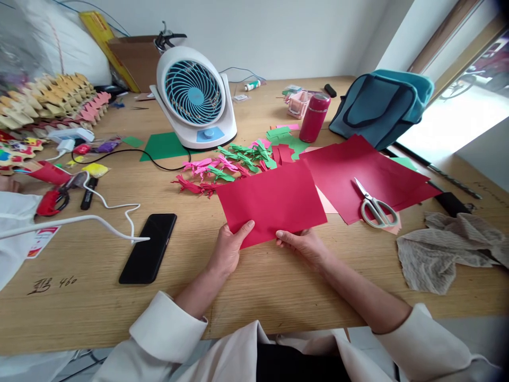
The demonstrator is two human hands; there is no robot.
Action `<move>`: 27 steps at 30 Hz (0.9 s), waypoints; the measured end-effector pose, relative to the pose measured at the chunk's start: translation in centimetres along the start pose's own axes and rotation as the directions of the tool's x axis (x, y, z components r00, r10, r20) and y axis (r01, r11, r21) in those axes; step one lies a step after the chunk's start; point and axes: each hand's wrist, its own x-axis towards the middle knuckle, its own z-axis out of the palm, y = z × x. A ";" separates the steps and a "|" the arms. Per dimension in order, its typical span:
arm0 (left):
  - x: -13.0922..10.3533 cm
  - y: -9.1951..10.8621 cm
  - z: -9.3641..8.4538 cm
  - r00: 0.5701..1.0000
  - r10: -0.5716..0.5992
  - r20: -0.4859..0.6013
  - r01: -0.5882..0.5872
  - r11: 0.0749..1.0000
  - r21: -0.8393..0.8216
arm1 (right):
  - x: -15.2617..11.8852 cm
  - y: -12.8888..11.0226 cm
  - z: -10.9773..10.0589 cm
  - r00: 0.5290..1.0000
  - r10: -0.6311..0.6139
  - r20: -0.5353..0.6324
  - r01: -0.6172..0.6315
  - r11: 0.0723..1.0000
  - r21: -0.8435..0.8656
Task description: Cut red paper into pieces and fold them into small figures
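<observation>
Sheet (274, 199) in grip, bright red! Clamped left hand (226, 244) on its edge at seven o'clock, right hand (304, 244) near five, with thumbs (247, 227) on top. Held it over the table (270, 297) at twelve. Saw a phone (149, 254) at ten, a crumpled cloth (433, 254) at two. Spotted scissors (369, 199) on more red sheets (345, 164) at one! Further out, caught cut paper strips (246, 159) and a fan (195, 98) at eleven, a blue bag (374, 114) at one, a red bottle (314, 119) at twelve.

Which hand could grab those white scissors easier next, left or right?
Probably the right hand: the white-handled scissors lie on its side, nearer to it than to the left hand. Both hands hold the red paper sheet, though.
</observation>
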 end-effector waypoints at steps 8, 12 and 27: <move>-0.9 -0.8 0.3 0.993 -0.059 0.097 0.054 0.997 0.059 | 0.3 1.2 0.1 0.997 -0.071 -0.044 0.070 0.997 -0.027; -0.9 -0.9 0.1 0.991 -0.101 0.089 0.079 0.972 0.222 | 0.4 1.2 0.2 0.994 -0.092 -0.052 0.093 0.996 0.014; -0.5 -0.3 -0.3 0.996 -0.086 0.013 0.074 0.909 0.410 | 0.1 -0.1 0.4 0.995 0.037 -0.095 -0.022 0.988 0.152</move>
